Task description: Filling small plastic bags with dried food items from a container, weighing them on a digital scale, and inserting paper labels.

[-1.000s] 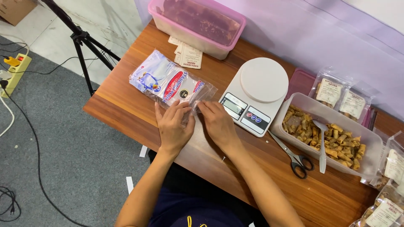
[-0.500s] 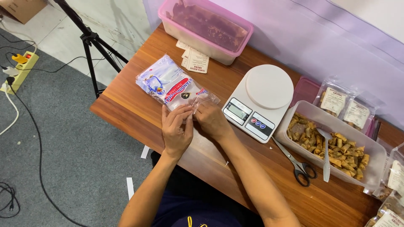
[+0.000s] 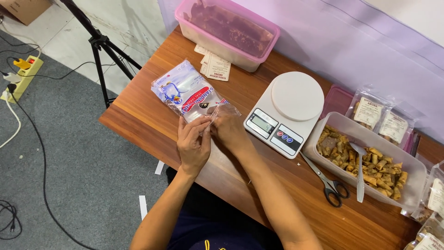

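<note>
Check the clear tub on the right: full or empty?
Partly full. The clear tub holds a layer of small brown rolled snacks across its bottom, well below the rim, with a spoon resting in it.

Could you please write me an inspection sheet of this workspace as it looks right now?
Surface: wooden table, edge bare.
Job's things: pack of clear pouches; one clear pouch at the fingers.
Clutter: kitchen scale, scissors, clear tub of snack rolls with spoon, pink-lidded tub, paper labels.
Hands: left hand and right hand both pinch the pouch.
Cables: power strip and cords on the floor.
Surroundings: tripod, grey carpet.
</note>
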